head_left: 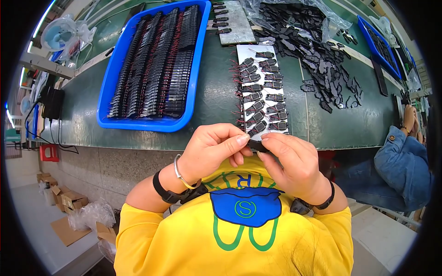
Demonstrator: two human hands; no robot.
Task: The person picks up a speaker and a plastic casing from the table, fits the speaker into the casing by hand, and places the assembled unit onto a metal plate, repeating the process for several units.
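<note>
Close in front of my chest, at the table's near edge, both hands pinch a small black speaker module (257, 146). My left hand (214, 145) grips its left end between thumb and forefinger. On the other end, the fingertips of my right hand (292, 158) are closed; they cover much of the module. Just beyond lies a white board (249, 51) bearing two columns of similar black modules (275, 97), with thin red and black wires trailing off its left side. A blue tray (138, 124) to the left holds tightly packed rows of black modules (177, 69).
Flat black die-cut pieces (317, 60) are heaped right of the board, beside clear plastic (338, 23). A grey plate (239, 25) with more modules lies behind. Another blue tray (368, 34) stands far right. A co-worker's denim sleeve (398, 156) is at right, a fan (60, 34) far left.
</note>
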